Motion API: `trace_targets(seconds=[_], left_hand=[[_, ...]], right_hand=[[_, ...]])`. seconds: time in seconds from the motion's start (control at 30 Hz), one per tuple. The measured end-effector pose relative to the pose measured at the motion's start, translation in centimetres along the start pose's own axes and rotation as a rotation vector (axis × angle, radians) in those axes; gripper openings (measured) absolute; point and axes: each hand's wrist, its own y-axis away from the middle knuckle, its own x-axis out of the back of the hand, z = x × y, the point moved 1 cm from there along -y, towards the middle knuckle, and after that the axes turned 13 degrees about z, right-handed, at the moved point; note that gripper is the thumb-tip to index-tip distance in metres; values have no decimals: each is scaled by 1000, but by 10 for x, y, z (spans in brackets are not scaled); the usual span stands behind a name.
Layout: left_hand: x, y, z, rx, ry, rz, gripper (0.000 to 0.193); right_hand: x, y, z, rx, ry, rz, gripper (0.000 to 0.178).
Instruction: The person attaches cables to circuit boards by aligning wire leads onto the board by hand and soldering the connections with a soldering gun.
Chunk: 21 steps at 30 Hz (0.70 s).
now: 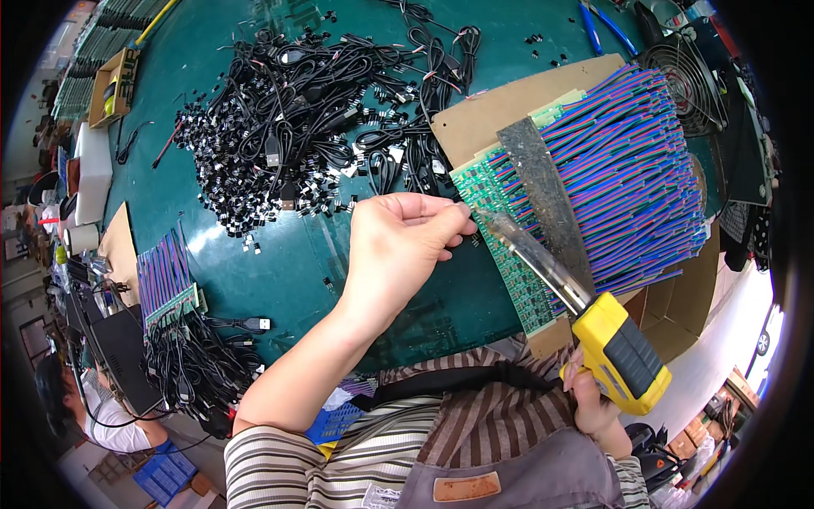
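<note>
My right hand (593,403) grips a yellow and black soldering gun (623,352) by its handle. The gun's metal barrel slants up and left, with its tip over a row of green circuit boards (521,276). Near that tip my left hand (394,242) is closed in a pinch at the boards' left edge; what its fingers hold is hidden. Many blue, red and green wires (636,187) fan out rightward from the boards. Across the wires, close to the boards, lies a worn flat metal bar (547,195). Cardboard (475,123) is beneath them.
Black cables (318,85) and small black components (229,178) are heaped on the green table (288,314). A bundle of wired boards with black USB cables (182,339) hangs over the left side. Blue-handled pliers (606,30) and a fan (682,81) stand far right. Another person (110,416) is at lower left.
</note>
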Motion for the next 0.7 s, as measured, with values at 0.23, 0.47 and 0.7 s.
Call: trace_targets(seconds=[0.23,0.47,0.7], left_hand=[[0,0,0,-4,-11,10,16],[9,3,1,-13,26,-35,20],[62,7,10,-457,-656,426,17]], right_hand=[[-6,2,-7,46,-228,-79,51],[-8,7,12,89,-335,-21,57],[-11,0,5,127,-353,-29,55]])
